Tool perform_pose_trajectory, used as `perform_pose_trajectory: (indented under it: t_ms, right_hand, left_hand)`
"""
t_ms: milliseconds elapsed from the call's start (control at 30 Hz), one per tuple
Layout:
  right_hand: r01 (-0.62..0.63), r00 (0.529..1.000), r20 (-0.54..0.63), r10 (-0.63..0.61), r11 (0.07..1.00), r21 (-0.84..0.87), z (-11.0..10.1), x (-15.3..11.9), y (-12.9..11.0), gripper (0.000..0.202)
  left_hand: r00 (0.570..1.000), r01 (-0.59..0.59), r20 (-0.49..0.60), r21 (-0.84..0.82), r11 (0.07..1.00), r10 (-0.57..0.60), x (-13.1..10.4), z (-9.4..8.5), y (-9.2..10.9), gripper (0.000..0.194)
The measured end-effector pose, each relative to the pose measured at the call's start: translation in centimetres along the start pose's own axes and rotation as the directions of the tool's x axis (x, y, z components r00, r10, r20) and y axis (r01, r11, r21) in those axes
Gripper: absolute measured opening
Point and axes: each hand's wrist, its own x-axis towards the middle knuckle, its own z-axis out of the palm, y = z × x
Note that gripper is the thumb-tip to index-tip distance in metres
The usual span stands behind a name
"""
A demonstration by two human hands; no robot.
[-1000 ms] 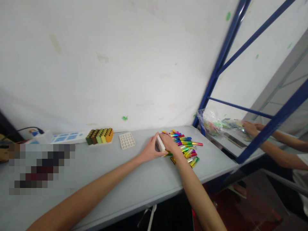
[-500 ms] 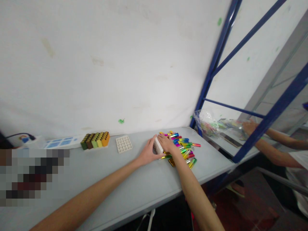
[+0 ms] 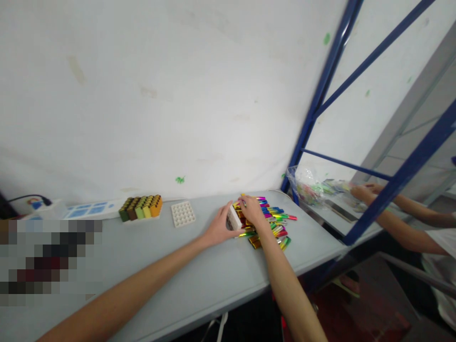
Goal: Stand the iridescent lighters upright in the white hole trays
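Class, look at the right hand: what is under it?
Shiny coloured tubes show around the right hand, next to the white tray in the left hand. What the right hand covers cannot be seen.

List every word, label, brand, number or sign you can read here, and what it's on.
No text is readable anywhere.
White power strip: blue panels; any print is too small and blurred to read.
Wall: green marks, no legible letters.
White tray in the left hand: no lettering visible.
Shiny coloured tubes: none legible.
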Motion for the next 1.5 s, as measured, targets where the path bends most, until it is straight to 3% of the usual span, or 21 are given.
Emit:
perform_pose_trajectory:
  t_ms: [100, 200, 267, 433, 600, 833, 967, 1033, 1100, 1200, 1500]
  right_hand:
    - [0.056, 0.998, -0.021, -0.056, 0.998, 0.021, 0.2, -0.2, -0.8, 0.038]
    - [0.139, 0.987, 0.080, -0.139, 0.990, 0.010, 1.1, -0.9, -1.3, 0.038]
    - [0.167, 0.973, 0.165, -0.162, 0.986, -0.019, 1.6, -1.3, -1.4, 0.048]
    - [0.077, 0.969, 0.237, -0.072, 0.997, -0.015, 1.4, -1.4, -1.2, 0.041]
    - [0.017, 0.981, 0.194, -0.024, 0.999, 0.041, 0.6, -0.7, -0.4, 0.040]
    - [0.005, 1.000, 0.024, -0.006, 0.999, 0.032, 0.7, -0.1, -0.3, 0.035]
    - [0.136, 0.987, 0.079, -0.137, 0.990, 0.027, 2.1, -0.8, -1.8, 0.039]
    - [0.176, 0.974, 0.140, -0.177, 0.984, 0.014, 2.6, -1.3, -2.3, 0.051]
    - [0.169, 0.970, 0.182, -0.163, 0.986, -0.016, 2.8, -1.7, -2.4, 0.055]
    - [0.146, 0.971, 0.202, -0.131, 0.987, -0.064, 2.6, -1.7, -2.3, 0.046]
    - [0.060, 0.984, 0.171, -0.052, 0.997, -0.044, 2.5, -1.1, -2.1, 0.040]
  left_hand:
    - [1.000, -0.019, -0.006, -0.010, 1.000, 0.018, 0.1, 0.1, -0.2, 0.114]
    - [0.999, -0.032, -0.014, -0.028, 0.999, 0.031, 0.1, 0.2, -0.4, 0.114]
    - [0.999, -0.025, -0.021, -0.030, 0.999, 0.024, 0.1, 0.2, -0.4, 0.114]
    - [0.998, -0.011, -0.055, 0.003, 1.000, 0.011, -0.1, 0.3, -0.2, 0.112]
    - [0.999, 0.012, -0.035, 0.019, 1.000, -0.012, -0.2, -0.1, 0.3, 0.110]
    - [1.000, 0.010, 0.002, 0.047, 0.999, -0.010, 0.1, -0.8, 0.5, 0.105]
    - [1.000, -0.006, 0.012, 0.043, 0.999, 0.005, 0.2, -1.2, 0.3, 0.108]
    - [1.000, -0.002, 0.013, 0.043, 0.999, 0.002, 0.2, -1.3, 0.1, 0.109]
    - [1.000, 0.006, 0.016, 0.047, 0.999, -0.007, 0.2, -1.4, 0.0, 0.109]
    - [1.000, 0.011, 0.010, 0.066, 0.998, -0.012, 0.3, -1.5, 0.1, 0.106]
    - [0.997, 0.054, 0.043, 0.147, 0.988, -0.061, 0.3, -2.5, 0.6, 0.102]
